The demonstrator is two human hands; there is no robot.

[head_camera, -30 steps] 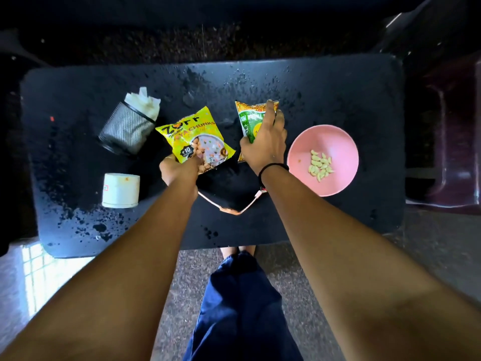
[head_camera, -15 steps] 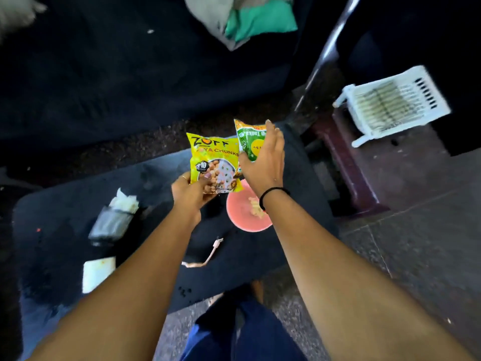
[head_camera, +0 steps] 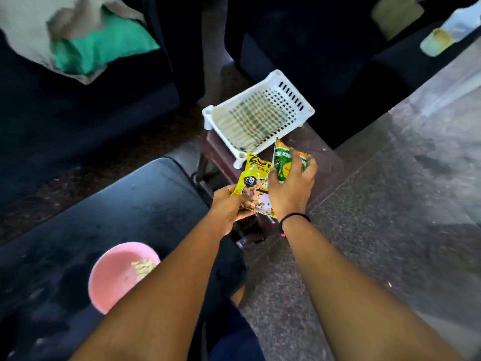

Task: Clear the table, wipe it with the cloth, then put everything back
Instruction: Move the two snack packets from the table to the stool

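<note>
Head view, looking down past both forearms. Left hand (head_camera: 229,204) is closed around the lower corner of a yellow snack packet (head_camera: 253,182), thumb and fingers pinching it, packet held up in the air and tilted. Right hand (head_camera: 291,188) is curled around a green packet (head_camera: 282,165), fingers wrapped over its front, top edge of the packet sticking up past the fingertips. The two packets overlap, green one just in front of and right of the yellow one, and both hang over the near edge of a dark brown stool (head_camera: 320,157), off the table. A black band (head_camera: 295,217) sits on the right wrist. On the stool stands a white plastic basket (head_camera: 260,115), slotted walls, with a checked cloth (head_camera: 250,121) lying inside it; the packets are just beside its near corner, touching or not I cannot tell. Black table (head_camera: 117,204) is lower left, surface speckled and dusty. A pink bowl (head_camera: 114,277) sits on it near the left forearm, with pale nuts or seeds (head_camera: 143,267) inside, partly hidden by the arm. Blue trousers (head_camera: 234,340) show at the bottom between the arms. Grey stone floor (head_camera: 390,230) on the right. Top left, blurred, a beige and green cloth bundle (head_camera: 86,40) on dark seating.
</note>
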